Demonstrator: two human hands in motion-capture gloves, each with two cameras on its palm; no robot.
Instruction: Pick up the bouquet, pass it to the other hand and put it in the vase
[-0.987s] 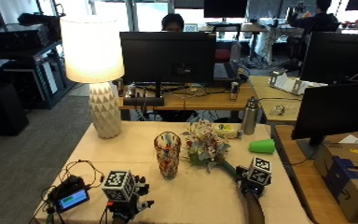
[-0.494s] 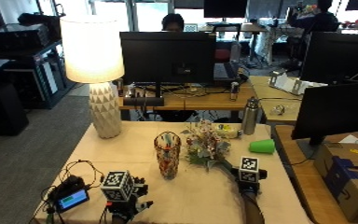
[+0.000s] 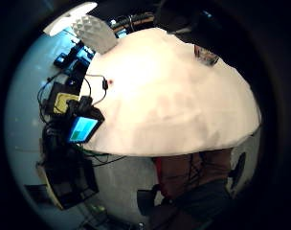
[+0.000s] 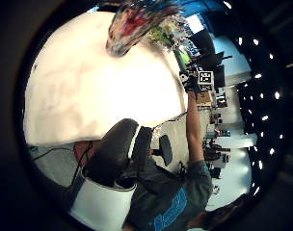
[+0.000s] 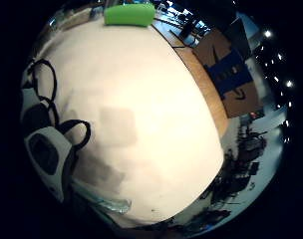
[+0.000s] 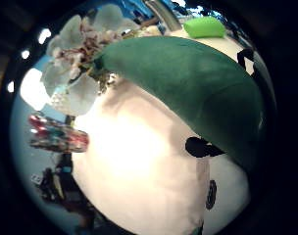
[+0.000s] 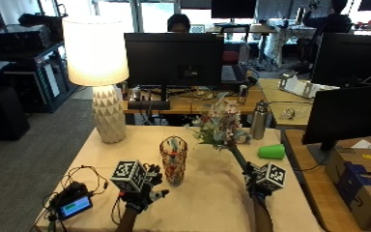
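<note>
In the outside view my right hand (image 7: 257,180) grips the green stem of the bouquet (image 7: 220,123), holding it tilted up off the table, its pale flowers above and right of the vase. The stem (image 6: 188,83) fills much of the right thumb side palm view, with the blooms (image 6: 75,73) beyond. The tall multicoloured glass vase (image 7: 173,159) stands upright mid-table, also seen as the vase (image 4: 132,21) close to the left palm. My left hand (image 7: 142,189) rests near the table's front, just left of the vase, fingers spread and holding nothing.
A lit white lamp (image 7: 98,67) stands at the far left of the cream table (image 7: 205,208). A green cup (image 7: 272,151) lies at the right edge, a metal bottle (image 7: 258,121) behind it. A small screen device (image 7: 76,205) with cables sits front left.
The bouquet lay on the table beside the vase; my right hand has closed on its stem and raised it. The left hand has stayed put.
</note>
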